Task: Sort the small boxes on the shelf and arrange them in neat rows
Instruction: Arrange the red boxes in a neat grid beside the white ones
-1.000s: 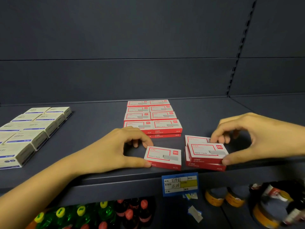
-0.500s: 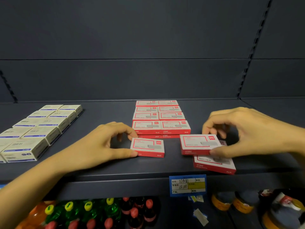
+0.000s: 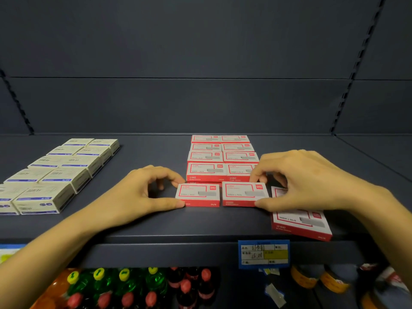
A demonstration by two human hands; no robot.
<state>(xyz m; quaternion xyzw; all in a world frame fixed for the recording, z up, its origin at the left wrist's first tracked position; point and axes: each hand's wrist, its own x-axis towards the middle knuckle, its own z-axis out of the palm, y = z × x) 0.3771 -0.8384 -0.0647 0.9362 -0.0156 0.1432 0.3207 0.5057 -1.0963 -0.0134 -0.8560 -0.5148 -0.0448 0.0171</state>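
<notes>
On the dark shelf (image 3: 156,228) two red-and-white small boxes lie side by side in front of a two-column block of red boxes (image 3: 223,157). My left hand (image 3: 138,192) pinches the left box (image 3: 198,195) between thumb and fingers at its left end. My right hand (image 3: 307,181) pinches the right box (image 3: 244,194) at its right end. Another red box (image 3: 298,221) lies near the shelf's front edge under my right wrist, partly hidden.
A block of white-and-blue boxes (image 3: 58,172) fills the shelf's left side. A blue price tag (image 3: 264,254) hangs on the front edge. Bottles with coloured caps (image 3: 124,286) and jars (image 3: 318,279) stand on the lower shelf. The back panel is dark and bare.
Both hands have slid their boxes inward and back. The two boxes now lie next to each other just in front of the red block. The right box left the loose box behind.
</notes>
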